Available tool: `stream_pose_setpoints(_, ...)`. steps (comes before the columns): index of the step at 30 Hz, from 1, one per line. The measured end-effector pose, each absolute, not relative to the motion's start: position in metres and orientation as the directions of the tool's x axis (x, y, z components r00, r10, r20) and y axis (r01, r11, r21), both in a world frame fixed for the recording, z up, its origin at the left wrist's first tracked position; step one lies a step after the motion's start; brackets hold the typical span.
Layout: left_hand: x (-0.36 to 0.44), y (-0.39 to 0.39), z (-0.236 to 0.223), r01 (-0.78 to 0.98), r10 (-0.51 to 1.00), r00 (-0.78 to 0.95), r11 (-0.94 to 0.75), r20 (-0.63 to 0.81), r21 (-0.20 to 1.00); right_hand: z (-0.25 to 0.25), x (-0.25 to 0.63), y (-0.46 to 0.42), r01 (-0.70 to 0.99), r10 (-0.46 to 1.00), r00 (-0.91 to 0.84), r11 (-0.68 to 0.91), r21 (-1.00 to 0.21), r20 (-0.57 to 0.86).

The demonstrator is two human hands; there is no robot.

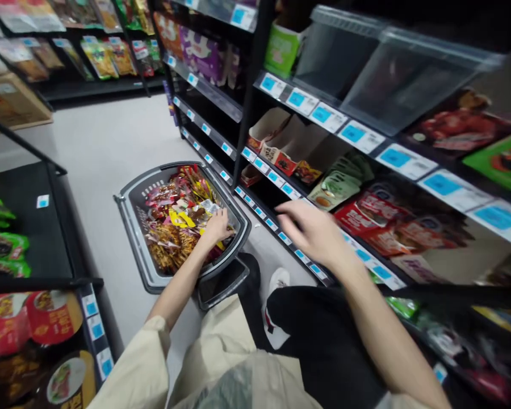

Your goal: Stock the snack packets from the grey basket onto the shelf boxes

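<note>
A grey shopping basket (130,200) stands on the shop floor, filled with several snack packets (174,218) in red, yellow and brown. My left hand (217,226) reaches into the basket's near right corner, its fingers curled down among the packets; what they grip is hidden. My right hand (313,230) hovers in front of the lower shelves on the right, fingers stretched out and blurred by motion, holding nothing.
Black shelving (247,108) with blue price tags runs along the right, stocked with red (377,218) and green (338,184) packets. Another low shelf (29,227) with bowls and green packs stands at left. A cardboard box (11,99) sits far left. My knees and white shoe (276,284) are below.
</note>
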State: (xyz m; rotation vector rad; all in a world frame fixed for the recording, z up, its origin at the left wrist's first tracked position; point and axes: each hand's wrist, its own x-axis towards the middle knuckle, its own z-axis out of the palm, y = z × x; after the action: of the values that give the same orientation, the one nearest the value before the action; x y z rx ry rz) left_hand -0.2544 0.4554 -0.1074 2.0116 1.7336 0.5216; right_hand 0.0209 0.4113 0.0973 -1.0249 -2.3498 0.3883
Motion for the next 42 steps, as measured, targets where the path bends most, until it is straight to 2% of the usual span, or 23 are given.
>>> stream_pose_setpoints(2,-0.254,0.454,-0.109,0.884,0.986,0.159,-0.118,-0.053,0.452,0.079,0.005,0.407,0.650,0.706,-0.688,0.702,-0.293,0.167)
stream_pose_setpoints(4,-0.251,0.452,-0.109,0.937,0.979,0.176,-0.135,-0.102,0.323,0.054,-0.010,0.402,0.647,0.627,-0.762,0.746,-0.160,-0.160)
stream_pose_setpoints(6,-0.248,0.450,-0.107,0.960,0.972,0.195,-0.162,-0.128,0.229,0.034,-0.019,0.392,0.655,0.557,-0.723,0.742,-0.146,-0.409)
stream_pose_setpoints(7,-0.246,0.449,-0.106,0.963,0.969,0.204,-0.172,-0.140,0.209,0.028,-0.022,0.386,0.672,0.540,-0.693,0.723,-0.158,-0.478)
stream_pose_setpoints(9,-0.243,0.447,-0.105,0.961,0.963,0.211,-0.174,-0.166,0.215,0.024,-0.023,0.375,0.706,0.543,-0.653,0.689,-0.164,-0.528)
stream_pose_setpoints(14,-0.241,0.444,-0.102,0.925,0.970,0.195,-0.133,-0.145,0.356,0.040,-0.021,0.371,0.726,0.615,-0.653,0.674,-0.137,-0.441)
stream_pose_setpoints(18,-0.251,0.447,-0.097,0.876,0.988,0.138,-0.091,-0.065,0.473,0.043,-0.018,0.378,0.758,0.647,-0.616,0.642,-0.115,-0.449)
stream_pose_setpoints(21,-0.262,0.454,-0.087,0.782,0.997,0.078,-0.047,-0.023,0.622,0.040,-0.015,0.380,0.787,0.672,-0.574,0.611,-0.087,-0.467)
stream_pose_setpoints(24,-0.264,0.461,-0.079,0.544,0.991,-0.103,-0.015,0.085,0.839,0.038,-0.013,0.382,0.793,0.684,-0.570,0.602,-0.089,-0.456)
stream_pose_setpoints(26,-0.257,0.462,-0.075,0.253,0.966,-0.214,-0.089,0.146,0.963,0.037,-0.014,0.384,0.800,0.712,-0.571,0.593,-0.085,-0.408)
stream_pose_setpoints(27,-0.251,0.461,-0.075,0.078,0.965,-0.221,-0.125,0.139,0.989,0.036,-0.015,0.385,0.809,0.738,-0.567,0.583,-0.079,-0.366)
stream_pose_setpoints(30,-0.230,0.451,-0.075,-0.366,0.999,-0.036,-0.051,0.041,0.929,0.032,-0.018,0.388,0.846,0.827,-0.532,0.529,-0.068,-0.184)
stream_pose_setpoints(32,-0.216,0.443,-0.078,-0.493,0.992,0.124,0.057,0.005,0.868,0.030,-0.019,0.390,0.857,0.853,-0.514,0.507,-0.094,-0.094)
stream_pose_setpoints(36,-0.198,0.432,-0.090,-0.552,0.964,0.263,0.130,0.024,0.823,0.027,-0.018,0.394,0.830,0.830,-0.552,0.536,-0.155,-0.084)
stream_pose_setpoints(40,-0.193,0.434,-0.103,-0.549,0.987,0.150,0.134,-0.060,0.825,0.028,-0.017,0.396,0.826,0.827,-0.560,0.552,-0.114,-0.048)
stream_pose_setpoints(42,-0.194,0.435,-0.104,-0.557,0.983,0.149,0.176,-0.110,0.812,0.029,-0.020,0.395,0.837,0.839,-0.543,0.540,-0.090,-0.017)
